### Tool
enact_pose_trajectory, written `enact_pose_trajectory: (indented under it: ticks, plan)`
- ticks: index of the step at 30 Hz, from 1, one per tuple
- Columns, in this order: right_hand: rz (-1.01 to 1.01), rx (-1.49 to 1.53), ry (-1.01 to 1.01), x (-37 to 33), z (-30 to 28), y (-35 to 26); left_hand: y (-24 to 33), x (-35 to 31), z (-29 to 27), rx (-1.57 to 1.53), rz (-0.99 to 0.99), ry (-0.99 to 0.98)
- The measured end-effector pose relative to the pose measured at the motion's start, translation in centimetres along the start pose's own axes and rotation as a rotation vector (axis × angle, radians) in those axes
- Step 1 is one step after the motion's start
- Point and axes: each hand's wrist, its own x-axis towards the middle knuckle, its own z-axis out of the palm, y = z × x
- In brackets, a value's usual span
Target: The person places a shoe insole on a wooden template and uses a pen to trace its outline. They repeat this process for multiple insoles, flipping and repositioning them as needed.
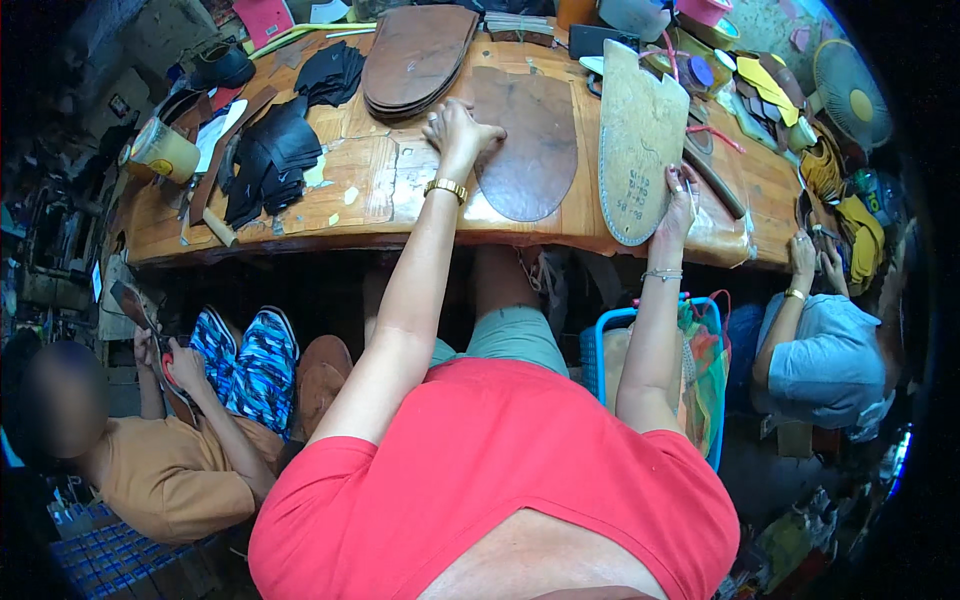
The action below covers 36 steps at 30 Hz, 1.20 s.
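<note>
My left hand (460, 135) rests at the left edge of a single brown leather piece (530, 150) lying flat on the table. Its thumb is spread to the right over the leather and its fingers are bent, with nothing visible in them. Just beyond those fingers is a stack of brown leather pieces (418, 55) with rounded ends. My right hand (675, 207) grips the right edge of a pale tan pattern template (633, 140), which has a rounded near end, a notched far end and handwritten marks. The template is to the right of the leather piece.
Black leather pieces (272, 160) and a glue tub (165, 152) are on the wooden table (360, 190) at left. A hammer-like handle (715, 180) lies right of the template. A blue basket (598, 360) stands below. Co-workers sit at left (170, 460) and right (825, 345).
</note>
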Motion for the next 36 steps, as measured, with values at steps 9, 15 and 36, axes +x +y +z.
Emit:
enact_pose_trajectory:
  ticks: [9,15,36]
  plan:
    - [0.012,-0.023,-0.021,-0.1,-0.1,0.0,1.1,1.3,2.1,-0.929,0.375,0.022]
    - [0.017,-0.071,0.000,-0.3,-0.2,-0.1,0.7,10.6,-7.3,-0.811,0.574,0.135]
    - [-0.126,-0.648,-0.391,-0.4,1.7,1.6,-9.3,13.6,-10.5,-0.147,0.555,0.291]
